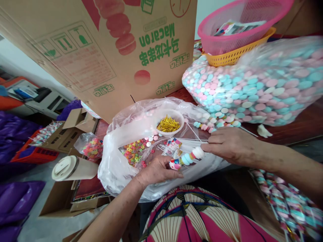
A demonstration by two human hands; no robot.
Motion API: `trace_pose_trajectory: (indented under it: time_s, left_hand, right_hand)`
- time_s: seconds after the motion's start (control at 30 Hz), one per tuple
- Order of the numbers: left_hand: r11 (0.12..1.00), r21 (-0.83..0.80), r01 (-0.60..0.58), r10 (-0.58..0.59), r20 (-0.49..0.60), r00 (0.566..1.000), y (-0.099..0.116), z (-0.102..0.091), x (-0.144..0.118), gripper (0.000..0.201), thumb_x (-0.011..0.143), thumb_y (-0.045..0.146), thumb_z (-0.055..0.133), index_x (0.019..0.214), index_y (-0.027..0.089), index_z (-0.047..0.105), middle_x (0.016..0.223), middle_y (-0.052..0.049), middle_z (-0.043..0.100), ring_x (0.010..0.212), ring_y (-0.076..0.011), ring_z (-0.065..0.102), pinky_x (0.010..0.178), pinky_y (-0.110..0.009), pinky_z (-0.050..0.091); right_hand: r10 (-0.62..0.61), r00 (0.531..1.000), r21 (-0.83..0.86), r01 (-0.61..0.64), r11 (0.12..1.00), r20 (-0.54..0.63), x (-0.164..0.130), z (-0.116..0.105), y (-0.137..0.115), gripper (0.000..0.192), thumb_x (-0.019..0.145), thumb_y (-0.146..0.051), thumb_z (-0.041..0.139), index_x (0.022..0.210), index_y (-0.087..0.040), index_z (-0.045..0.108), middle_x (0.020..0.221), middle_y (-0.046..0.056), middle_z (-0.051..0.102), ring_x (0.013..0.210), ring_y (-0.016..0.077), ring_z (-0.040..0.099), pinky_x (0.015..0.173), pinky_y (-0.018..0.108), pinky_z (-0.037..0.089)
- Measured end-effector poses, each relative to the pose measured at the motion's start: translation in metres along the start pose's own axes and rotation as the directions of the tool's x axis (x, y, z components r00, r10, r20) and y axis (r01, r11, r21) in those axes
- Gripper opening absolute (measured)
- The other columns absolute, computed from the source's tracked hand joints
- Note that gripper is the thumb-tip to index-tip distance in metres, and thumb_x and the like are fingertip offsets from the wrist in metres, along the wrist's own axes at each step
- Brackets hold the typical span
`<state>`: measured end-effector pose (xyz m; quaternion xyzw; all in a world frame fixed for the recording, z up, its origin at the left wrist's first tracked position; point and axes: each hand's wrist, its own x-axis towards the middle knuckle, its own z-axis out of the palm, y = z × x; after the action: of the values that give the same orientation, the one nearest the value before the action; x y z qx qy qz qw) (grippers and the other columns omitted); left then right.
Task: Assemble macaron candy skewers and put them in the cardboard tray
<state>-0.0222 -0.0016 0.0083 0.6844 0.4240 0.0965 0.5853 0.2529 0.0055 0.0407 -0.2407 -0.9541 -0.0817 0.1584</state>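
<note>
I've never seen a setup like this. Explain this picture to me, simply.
There is no machine here: these are a person's own bare hands. The single picture comes from a camera worn on that person's head, looking forward and down.

The left hand holds one end of a row of candies. The fingertips of the right hand are at its white end; exactly what they pinch is unclear.

In front, a plastic sheet lies spread out, bearing small colourful rings, thin white sticks and a round tub of yellow strips. Behind it stands a cardboard box, and to the right lies a big clear bag of pink, blue and white candies.
</note>
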Motion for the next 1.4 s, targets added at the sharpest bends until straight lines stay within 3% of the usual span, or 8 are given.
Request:
trace_pose_trajectory:
  time_s: [0.2, 0.4, 0.53, 0.77, 0.93, 1.13, 1.27, 1.4]
  left_hand:
    - [0.965, -0.234, 0.12, -0.1, 0.097, 0.99, 0.006, 0.002, 0.003, 0.04, 0.06, 0.043, 0.08, 0.066, 0.018, 0.049, 0.055, 0.007, 0.046, 0.048, -0.0075, 0.041, 0.046, -0.021, 0.035]
    - [0.958, -0.165, 0.236, -0.174, 0.323, 0.93, 0.012, 0.013, 0.011, 0.038, 0.058, 0.04, 0.082, 0.063, 0.017, 0.052, 0.051, 0.007, 0.052, 0.044, -0.0079, 0.046, 0.045, -0.022, 0.038]
    - [0.92, -0.252, 0.3, -0.165, 0.444, 0.881, 0.014, 0.017, 0.013, 0.044, 0.048, 0.046, 0.085, 0.06, 0.016, 0.055, 0.049, 0.004, 0.054, 0.041, -0.0094, 0.049, 0.042, -0.023, 0.041]
    - [0.858, -0.433, 0.276, -0.168, 0.273, 0.947, 0.008, 0.013, 0.013, 0.047, 0.051, 0.047, 0.085, 0.073, 0.016, 0.058, 0.056, 0.004, 0.06, 0.046, -0.0098, 0.054, 0.05, -0.024, 0.044]
    - [0.937, -0.257, 0.236, -0.181, 0.219, 0.959, 0.012, 0.018, 0.021, 0.038, 0.057, 0.039, 0.082, 0.071, 0.017, 0.055, 0.057, 0.006, 0.053, 0.05, -0.0095, 0.05, 0.053, -0.026, 0.043]
    - [1.0, 0.016, 0.026, -0.025, -0.085, 0.996, 0.019, 0.011, 0.015, 0.031, 0.06, 0.026, 0.08, 0.082, 0.016, 0.061, 0.075, 0.004, 0.057, 0.074, -0.013, 0.052, 0.071, -0.024, 0.04]
    - [0.979, 0.201, -0.02, 0.03, -0.046, 0.998, 0.015, 0.017, 0.016, 0.035, 0.064, 0.032, 0.08, 0.091, 0.017, 0.063, 0.079, 0.002, 0.059, 0.077, -0.0155, 0.053, 0.07, -0.025, 0.039]
    - [0.987, 0.152, -0.046, 0.044, 0.015, 0.999, 0.018, 0.023, 0.023, 0.05, 0.06, 0.036, 0.083, 0.1, 0.018, 0.061, 0.09, -0.001, 0.062, 0.083, -0.0179, 0.054, 0.073, -0.028, 0.042]
  right_hand:
    - [-0.031, 0.998, -0.034, 0.03, 0.999, -0.049, 0.001, 0.003, -0.003, 0.026, 0.09, -0.006, 0.039, 0.089, -0.017, 0.062, 0.067, 0.001, 0.058, 0.065, 0.0162, 0.046, 0.065, 0.031, 0.03]
    - [-0.101, 0.993, -0.143, 0.093, 0.985, -0.054, 0.016, -0.005, 0.006, 0.023, 0.095, -0.016, 0.04, 0.091, -0.02, 0.062, 0.07, 0.001, 0.055, 0.071, 0.0173, 0.044, 0.066, 0.032, 0.028]
    - [-0.095, 0.994, -0.192, 0.081, 0.978, -0.063, 0.028, -0.009, 0.012, 0.023, 0.096, -0.017, 0.04, 0.09, -0.02, 0.062, 0.071, 0.001, 0.054, 0.073, 0.0172, 0.042, 0.067, 0.033, 0.027]
    - [-0.111, 0.992, -0.006, 0.111, 0.994, -0.066, 0.013, 0.011, 0.0, 0.023, 0.094, -0.015, 0.041, 0.088, -0.018, 0.062, 0.068, 0.002, 0.053, 0.07, 0.0173, 0.04, 0.068, 0.033, 0.029]
    - [-0.023, 1.0, 0.043, 0.024, 0.999, -0.017, 0.006, 0.018, -0.009, 0.022, 0.091, -0.012, 0.043, 0.083, -0.019, 0.062, 0.065, 0.001, 0.053, 0.066, 0.017, 0.041, 0.066, 0.032, 0.027]
    - [0.042, 0.997, 0.067, -0.046, 0.997, 0.059, -0.01, 0.012, -0.002, 0.021, 0.085, -0.006, 0.045, 0.088, -0.018, 0.062, 0.068, 0.001, 0.057, 0.064, 0.0163, 0.045, 0.062, 0.031, 0.025]
    - [0.052, 0.995, 0.074, -0.058, 0.996, 0.084, -0.014, 0.02, -0.008, 0.018, 0.087, -0.01, 0.047, 0.089, -0.018, 0.062, 0.068, 0.001, 0.055, 0.063, 0.0161, 0.045, 0.062, 0.031, 0.025]
    - [0.019, 0.998, -0.018, -0.018, 1.0, 0.062, -0.006, 0.02, -0.009, 0.018, 0.088, -0.011, 0.046, 0.088, -0.017, 0.063, 0.068, 0.002, 0.055, 0.066, 0.017, 0.045, 0.066, 0.032, 0.028]
